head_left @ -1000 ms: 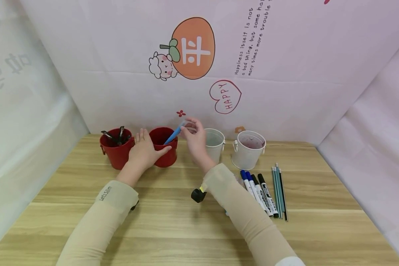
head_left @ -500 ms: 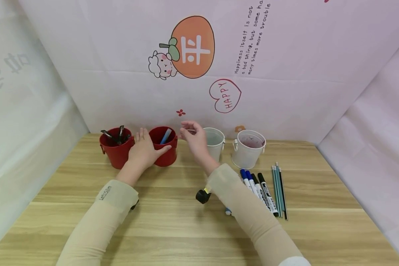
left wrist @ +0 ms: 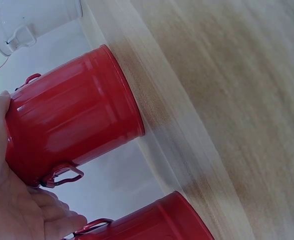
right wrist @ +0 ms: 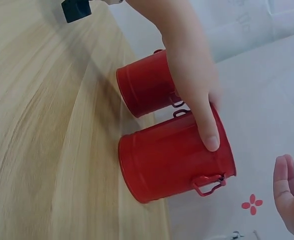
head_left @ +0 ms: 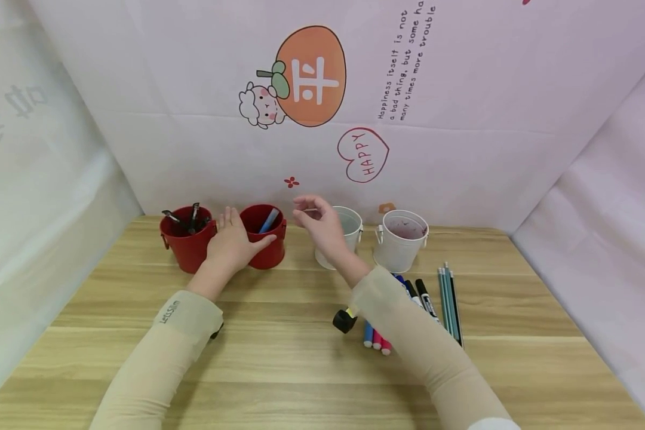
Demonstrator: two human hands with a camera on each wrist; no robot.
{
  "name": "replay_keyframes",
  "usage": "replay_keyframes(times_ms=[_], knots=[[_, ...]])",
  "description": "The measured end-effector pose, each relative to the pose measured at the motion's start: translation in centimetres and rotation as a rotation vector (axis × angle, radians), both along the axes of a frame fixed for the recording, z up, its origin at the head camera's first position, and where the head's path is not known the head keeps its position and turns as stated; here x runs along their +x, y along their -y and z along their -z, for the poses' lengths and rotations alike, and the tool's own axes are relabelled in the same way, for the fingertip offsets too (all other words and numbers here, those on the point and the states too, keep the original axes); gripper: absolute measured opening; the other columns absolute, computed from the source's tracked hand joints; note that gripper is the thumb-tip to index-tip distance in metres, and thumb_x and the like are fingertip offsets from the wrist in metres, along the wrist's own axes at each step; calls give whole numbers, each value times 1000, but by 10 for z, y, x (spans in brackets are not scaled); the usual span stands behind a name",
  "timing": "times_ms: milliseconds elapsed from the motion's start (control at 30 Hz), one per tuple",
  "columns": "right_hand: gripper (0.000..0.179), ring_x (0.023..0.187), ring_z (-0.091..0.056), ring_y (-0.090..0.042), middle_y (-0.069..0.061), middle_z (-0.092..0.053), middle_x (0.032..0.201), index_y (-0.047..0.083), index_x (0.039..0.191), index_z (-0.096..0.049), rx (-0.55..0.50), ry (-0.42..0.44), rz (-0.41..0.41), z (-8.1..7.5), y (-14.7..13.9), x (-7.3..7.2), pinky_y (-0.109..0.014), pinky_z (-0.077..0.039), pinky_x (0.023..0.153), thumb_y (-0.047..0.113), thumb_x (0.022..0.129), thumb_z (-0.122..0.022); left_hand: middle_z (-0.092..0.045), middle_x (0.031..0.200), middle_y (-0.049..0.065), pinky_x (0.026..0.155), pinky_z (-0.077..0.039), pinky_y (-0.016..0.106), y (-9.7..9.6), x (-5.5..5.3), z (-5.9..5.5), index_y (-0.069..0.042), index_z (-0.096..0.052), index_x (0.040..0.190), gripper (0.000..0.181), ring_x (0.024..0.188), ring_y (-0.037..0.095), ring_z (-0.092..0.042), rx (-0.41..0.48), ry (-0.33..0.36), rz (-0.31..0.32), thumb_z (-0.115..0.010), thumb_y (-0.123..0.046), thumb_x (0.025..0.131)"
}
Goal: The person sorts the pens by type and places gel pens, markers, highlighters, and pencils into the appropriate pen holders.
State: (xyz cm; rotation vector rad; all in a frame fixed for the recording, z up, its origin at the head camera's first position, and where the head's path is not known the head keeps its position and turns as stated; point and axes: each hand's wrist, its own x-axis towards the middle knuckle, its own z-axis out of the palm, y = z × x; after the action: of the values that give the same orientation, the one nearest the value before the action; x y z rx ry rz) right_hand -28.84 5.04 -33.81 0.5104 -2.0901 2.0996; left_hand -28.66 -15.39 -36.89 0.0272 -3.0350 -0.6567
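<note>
My left hand (head_left: pixel 229 246) rests against the right-hand red bucket (head_left: pixel 269 255), thumb across its front near the rim and fingers extended along its left side. Inside that bucket a blue felt-tip pen (head_left: pixel 269 221) leans to the right. Just right of it my right hand (head_left: pixel 322 232) hovers in the air, fingers loosely bent, holding nothing. The left red bucket (head_left: pixel 189 255), close beside my left fingers, contains several black pens (head_left: pixel 194 216). In the right wrist view, the left thumb (right wrist: pixel 210 137) lies on the red bucket.
Two white buckets stand to the right, one partly behind my right hand (head_left: pixel 353 224), the other farther right (head_left: pixel 399 254). Blue and pink felt-tip pens (head_left: pixel 377 340), whiteboard markers (head_left: pixel 426 297) and teal pencils (head_left: pixel 448 301) lie on the table, partly under my right forearm.
The right hand has let go of the blue felt-tip pen, which dropped into the red bucket. The right forearm has swung rightward, uncovering pink pens. My left hand has stayed put.
</note>
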Motion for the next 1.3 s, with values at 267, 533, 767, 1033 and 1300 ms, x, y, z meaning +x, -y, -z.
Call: replay_keyframes(times_ms=[267,533,767,1033,1300], knots=[[23,93,-62,-20,-21,-62,111,-8,121,-63,81,-25,-65,-2,-20,9,-28,-57,85,-4,98,-62,0,166,31,108,-38,63,0,0,0,13,-2,158,119,152,50,-2,4,5,-1,-61,-66,92],[21,92,-64,-22,-13,-64,105,-7,118,-66,157,-64,-74,5,-37,17,-26,-56,80,-3,97,-63,0,166,31,104,-44,62,0,0,0,13,-1,158,120,153,49,-3,-9,4,0,-59,-69,92],[21,96,-65,-33,-17,-64,107,-9,118,-65,242,-64,-105,16,-54,25,-26,-57,79,-2,98,-64,0,167,30,102,-47,60,-1,1,0,12,-2,158,120,153,48,-3,-11,3,-3,-59,-69,92],[26,96,-65,-45,-18,-65,109,-8,123,-64,377,-49,-144,25,-77,33,-35,-57,78,1,99,-63,-1,167,30,100,-49,60,0,0,0,12,-3,158,120,153,48,-4,-7,-4,-2,-60,-70,91],[28,97,-64,-45,-19,-65,107,-9,125,-62,427,-21,-195,31,-98,38,-33,-59,79,-3,98,-60,0,166,31,101,-47,61,1,-2,2,13,-1,158,121,153,49,-4,-21,2,4,-59,-70,92]])
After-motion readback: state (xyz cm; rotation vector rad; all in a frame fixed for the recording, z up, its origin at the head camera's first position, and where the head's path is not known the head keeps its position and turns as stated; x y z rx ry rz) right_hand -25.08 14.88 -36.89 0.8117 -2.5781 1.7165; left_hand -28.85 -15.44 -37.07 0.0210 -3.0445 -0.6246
